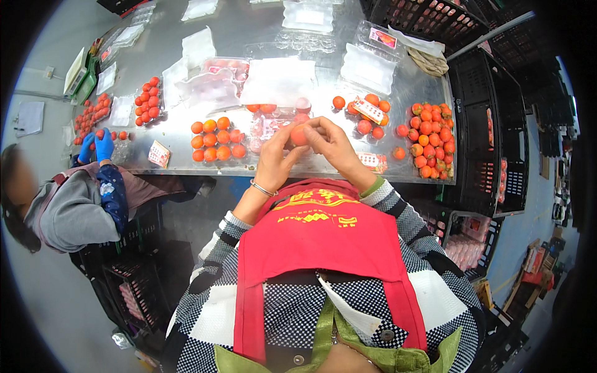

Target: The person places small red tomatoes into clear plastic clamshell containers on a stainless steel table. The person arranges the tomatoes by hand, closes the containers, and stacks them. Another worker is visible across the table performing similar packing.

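Observation:
My left hand (275, 156) and my right hand (336, 148) meet above the table's near edge, holding one red tomato (299, 135) between their fingertips. Just behind them lies a clear plastic punnet (257, 125) with a few tomatoes inside, partly hidden by my hands. Left of my left hand, neat rows of tomatoes (217, 140) appear to sit in a clear tray. On the right, a printed card (368, 110) rests on a small group of tomatoes (371, 99). Another printed card (371, 162) lies beside my right wrist.
Loose tomatoes (431, 135) are heaped at the table's right end, beside black plastic crates (485, 126). White pads (278, 81) and clear clamshell boxes (305, 39) cover parts of the metal table (233, 35). At left, a person in blue gloves (105, 147) handles tomatoes.

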`<move>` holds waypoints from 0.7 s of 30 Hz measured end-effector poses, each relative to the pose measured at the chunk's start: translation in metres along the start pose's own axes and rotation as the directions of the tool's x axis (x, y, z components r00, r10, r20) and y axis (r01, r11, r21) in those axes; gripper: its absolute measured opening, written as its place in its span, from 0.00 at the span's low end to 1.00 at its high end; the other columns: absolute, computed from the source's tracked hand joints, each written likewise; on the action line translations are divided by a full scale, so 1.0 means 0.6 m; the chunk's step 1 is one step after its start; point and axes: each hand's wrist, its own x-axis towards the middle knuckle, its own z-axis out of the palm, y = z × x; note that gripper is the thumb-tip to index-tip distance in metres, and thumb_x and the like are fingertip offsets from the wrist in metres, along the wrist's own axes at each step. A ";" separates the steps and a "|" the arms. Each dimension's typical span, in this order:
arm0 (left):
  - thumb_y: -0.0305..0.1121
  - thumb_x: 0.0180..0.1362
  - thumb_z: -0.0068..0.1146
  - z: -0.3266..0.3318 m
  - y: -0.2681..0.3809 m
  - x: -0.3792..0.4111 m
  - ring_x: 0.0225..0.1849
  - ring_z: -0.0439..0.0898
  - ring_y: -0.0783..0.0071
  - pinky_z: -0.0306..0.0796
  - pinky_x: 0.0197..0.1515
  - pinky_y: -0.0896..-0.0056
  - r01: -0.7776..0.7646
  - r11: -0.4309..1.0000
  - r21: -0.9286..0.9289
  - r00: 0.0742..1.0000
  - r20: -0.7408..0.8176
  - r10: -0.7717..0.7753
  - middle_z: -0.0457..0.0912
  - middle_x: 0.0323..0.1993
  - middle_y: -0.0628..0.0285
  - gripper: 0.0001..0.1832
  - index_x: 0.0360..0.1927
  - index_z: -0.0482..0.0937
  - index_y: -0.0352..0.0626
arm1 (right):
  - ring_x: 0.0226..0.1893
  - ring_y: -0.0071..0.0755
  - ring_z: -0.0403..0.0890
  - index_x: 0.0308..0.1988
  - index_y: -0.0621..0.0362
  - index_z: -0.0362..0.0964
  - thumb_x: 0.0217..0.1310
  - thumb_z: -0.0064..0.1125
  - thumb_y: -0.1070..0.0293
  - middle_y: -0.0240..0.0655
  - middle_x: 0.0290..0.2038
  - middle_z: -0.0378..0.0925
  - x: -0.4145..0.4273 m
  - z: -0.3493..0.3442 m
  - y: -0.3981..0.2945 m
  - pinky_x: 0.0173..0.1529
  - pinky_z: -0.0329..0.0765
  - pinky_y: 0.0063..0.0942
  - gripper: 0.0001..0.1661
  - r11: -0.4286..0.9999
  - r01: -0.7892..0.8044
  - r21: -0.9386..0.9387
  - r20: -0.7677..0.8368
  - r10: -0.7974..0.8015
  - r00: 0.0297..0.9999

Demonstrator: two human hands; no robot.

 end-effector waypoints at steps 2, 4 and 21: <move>0.27 0.64 0.67 0.003 0.004 -0.002 0.43 0.85 0.59 0.79 0.47 0.62 -0.013 1.000 -0.001 0.999 -0.030 0.013 0.84 0.52 0.50 0.30 0.69 0.75 0.38 | 0.32 0.17 0.77 0.54 0.59 0.76 0.80 0.57 0.57 0.28 0.37 0.80 -0.004 -0.004 -0.001 0.38 0.74 0.20 0.17 0.965 -0.157 0.212 0.020 0.156 0.988; 0.25 0.64 0.66 0.006 0.005 -0.003 0.43 0.84 0.60 0.78 0.47 0.62 -0.035 0.999 0.033 0.998 -0.042 0.037 0.84 0.52 0.50 0.32 0.72 0.72 0.39 | 0.32 0.17 0.76 0.53 0.57 0.76 0.80 0.57 0.55 0.27 0.36 0.79 -0.010 -0.005 -0.004 0.38 0.74 0.19 0.17 0.927 -0.192 0.323 0.066 0.180 0.981; 0.26 0.72 0.60 -0.003 0.005 -0.013 0.32 0.76 0.86 0.72 0.30 0.82 0.133 0.933 -0.333 0.977 -0.116 -0.181 0.82 0.41 0.67 0.20 0.66 0.81 0.37 | 0.33 0.17 0.75 0.52 0.55 0.74 0.81 0.54 0.52 0.25 0.37 0.78 -0.023 0.015 -0.013 0.39 0.72 0.21 0.18 0.887 -0.241 0.394 0.071 0.233 0.970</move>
